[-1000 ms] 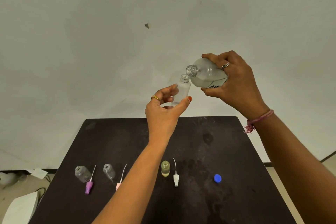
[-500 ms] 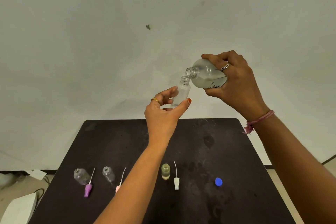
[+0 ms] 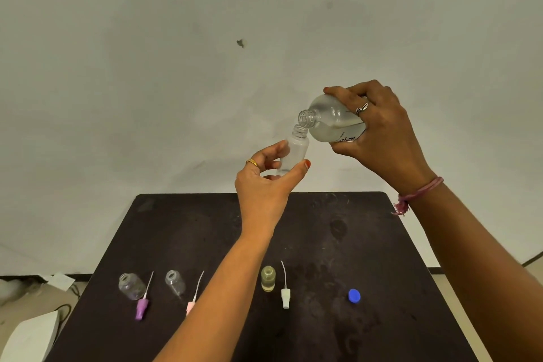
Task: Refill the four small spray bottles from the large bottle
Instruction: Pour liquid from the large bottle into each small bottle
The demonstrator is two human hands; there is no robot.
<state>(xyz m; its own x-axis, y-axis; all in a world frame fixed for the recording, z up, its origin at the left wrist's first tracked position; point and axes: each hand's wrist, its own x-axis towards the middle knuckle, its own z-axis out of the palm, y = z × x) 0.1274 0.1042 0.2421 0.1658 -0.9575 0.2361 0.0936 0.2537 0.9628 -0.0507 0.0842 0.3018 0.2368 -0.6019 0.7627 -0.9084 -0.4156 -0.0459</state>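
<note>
My left hand [image 3: 266, 182] pinches a small frosted spray bottle [image 3: 295, 151] upright above the far edge of the table. My right hand [image 3: 379, 138] grips the large clear bottle [image 3: 332, 123], tilted with its open mouth touching the small bottle's neck. Liquid lies along the large bottle's lower side. On the dark table [image 3: 367, 244] stand two clear open small bottles [image 3: 131, 286] [image 3: 175, 282] and a yellowish one [image 3: 268, 278]. Beside them lie a purple sprayer [image 3: 142, 304], a pink sprayer [image 3: 192, 301] partly behind my forearm, and a white sprayer [image 3: 285, 294].
A blue cap [image 3: 354, 295] lies on the table to the right of the white sprayer. A white object [image 3: 28, 338] sits on the floor at the lower left, with cables nearby. A plain wall rises behind the table.
The large bottle has tipped further down and its mouth has come onto the small bottle's neck. Both hands have dropped slightly.
</note>
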